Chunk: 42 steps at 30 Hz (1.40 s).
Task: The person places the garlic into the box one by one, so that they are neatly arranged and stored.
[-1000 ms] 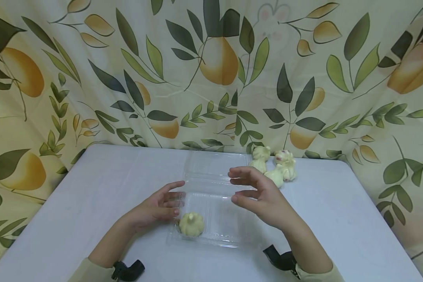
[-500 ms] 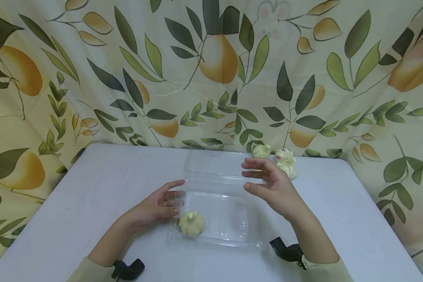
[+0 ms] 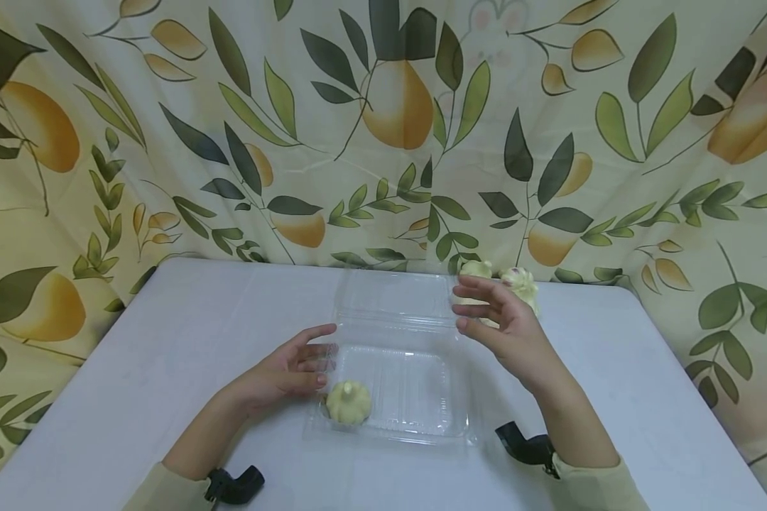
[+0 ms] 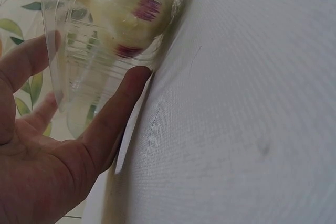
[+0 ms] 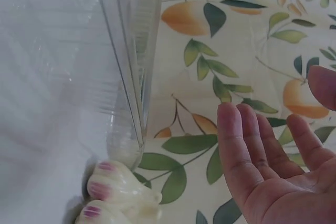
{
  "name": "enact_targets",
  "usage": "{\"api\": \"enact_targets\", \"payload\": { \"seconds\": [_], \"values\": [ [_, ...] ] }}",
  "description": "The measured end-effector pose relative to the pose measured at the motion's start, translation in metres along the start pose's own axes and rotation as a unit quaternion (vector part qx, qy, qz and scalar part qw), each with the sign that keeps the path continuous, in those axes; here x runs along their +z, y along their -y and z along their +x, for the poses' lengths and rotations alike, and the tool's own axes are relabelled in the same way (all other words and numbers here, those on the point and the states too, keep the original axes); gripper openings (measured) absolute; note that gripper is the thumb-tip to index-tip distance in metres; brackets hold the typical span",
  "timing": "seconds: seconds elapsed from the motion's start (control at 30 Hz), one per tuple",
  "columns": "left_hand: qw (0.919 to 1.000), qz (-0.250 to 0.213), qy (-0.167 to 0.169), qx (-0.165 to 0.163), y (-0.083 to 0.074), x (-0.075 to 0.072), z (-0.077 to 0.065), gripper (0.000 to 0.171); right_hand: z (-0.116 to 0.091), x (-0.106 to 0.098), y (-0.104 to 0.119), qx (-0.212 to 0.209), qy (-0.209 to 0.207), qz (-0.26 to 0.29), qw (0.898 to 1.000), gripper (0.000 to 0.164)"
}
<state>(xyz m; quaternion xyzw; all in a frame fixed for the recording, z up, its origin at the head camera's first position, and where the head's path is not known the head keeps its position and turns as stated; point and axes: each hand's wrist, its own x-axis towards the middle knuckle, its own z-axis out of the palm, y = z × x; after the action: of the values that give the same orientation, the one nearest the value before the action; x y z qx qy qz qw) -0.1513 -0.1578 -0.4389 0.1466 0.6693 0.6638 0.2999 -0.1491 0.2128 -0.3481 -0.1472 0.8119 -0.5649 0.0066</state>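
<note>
A clear plastic clamshell box (image 3: 415,438) lies open on the table, its lid (image 3: 396,292) folded back to the far side. One cream garlic bulb (image 3: 348,402) sits in the box's near left corner; purple marks show on this bulb (image 4: 134,11) in the left wrist view. My left hand (image 3: 294,367) rests at the left wall of the box, fingers spread and fairly straight. Beyond the box's right side, my right hand (image 3: 503,328) hovers with relaxed fingers and holds nothing. It partly hides several more garlic bulbs (image 3: 520,279) at the table's back.
The white table (image 3: 185,319) ends at a hanging curtain (image 3: 383,177) printed with leaves and orange fruit. In the right wrist view, garlic bulbs (image 5: 121,190) sit close to the edge of the plastic box. A black camera mount (image 3: 527,447) is strapped on each wrist.
My right hand has moved to the right and slightly farther back, from over the box to in front of the garlic bulbs. The left hand, box and bulb inside stay where they were.
</note>
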Motion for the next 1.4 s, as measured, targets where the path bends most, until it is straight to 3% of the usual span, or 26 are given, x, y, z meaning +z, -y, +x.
{"api": "enact_targets", "payload": {
  "seconds": [1.4],
  "values": [
    [0.9999,0.002,-0.013,-0.003,-0.001,0.000,-0.001,0.082,0.004,-0.027,-0.022,0.018,-0.053,0.022,0.998,0.056]
  ]
}}
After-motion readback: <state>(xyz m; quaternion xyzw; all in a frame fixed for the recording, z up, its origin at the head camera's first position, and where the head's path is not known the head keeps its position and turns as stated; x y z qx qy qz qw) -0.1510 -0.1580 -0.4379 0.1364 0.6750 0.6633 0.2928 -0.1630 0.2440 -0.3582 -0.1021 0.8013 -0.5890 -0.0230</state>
